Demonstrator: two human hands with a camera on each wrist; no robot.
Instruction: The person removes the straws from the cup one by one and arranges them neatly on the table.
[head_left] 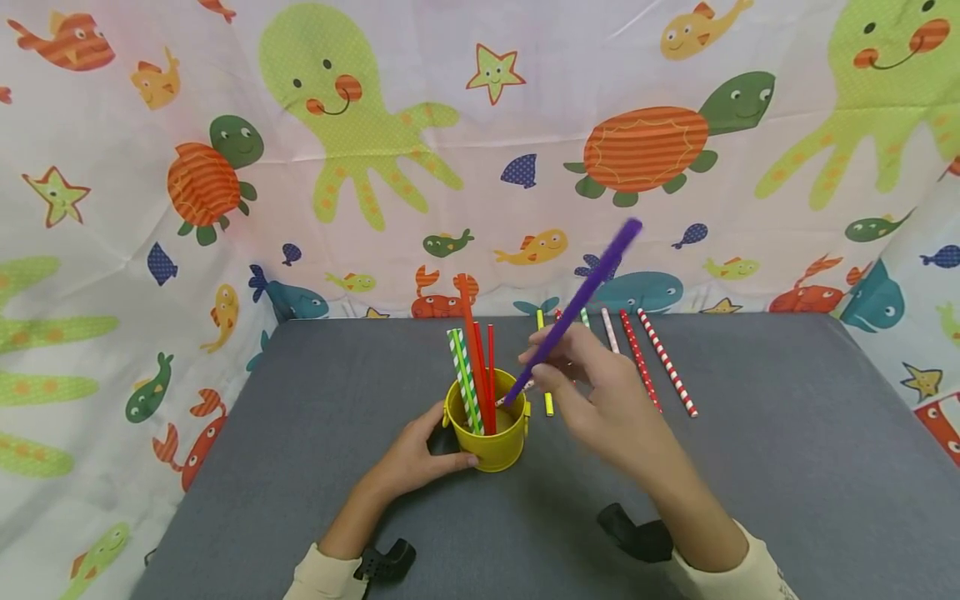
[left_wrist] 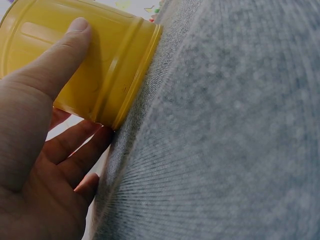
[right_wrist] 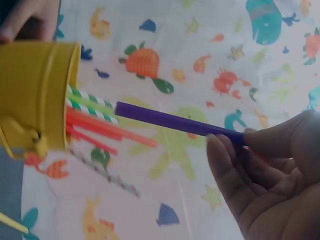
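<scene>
A small yellow metal bucket [head_left: 498, 454] stands on the grey table, several paper and plastic straws leaning in it. Among these are green-and-white striped straws [left_wrist: 156, 11], a light green straw [right_wrist: 95, 106] and an orange-red straw [head_left: 468, 333]. My left hand [head_left: 416, 458] grips the bucket from the left, thumb across its wall and fingers round the far side. Between thumb and fingertips my right hand [head_left: 600, 396] pinches a purple straw [head_left: 581, 300]. In the right wrist view the straw's lower end is just outside the rim, pointing at the opening.
Right of the bucket, several straws lie in a loose row on the table: a yellow straw [head_left: 549, 400], a red dotted straw [head_left: 637, 354] and a red-and-white striped straw [head_left: 667, 362] among them. A cloth with sea animals [head_left: 465, 192] hangs behind the table's far edge.
</scene>
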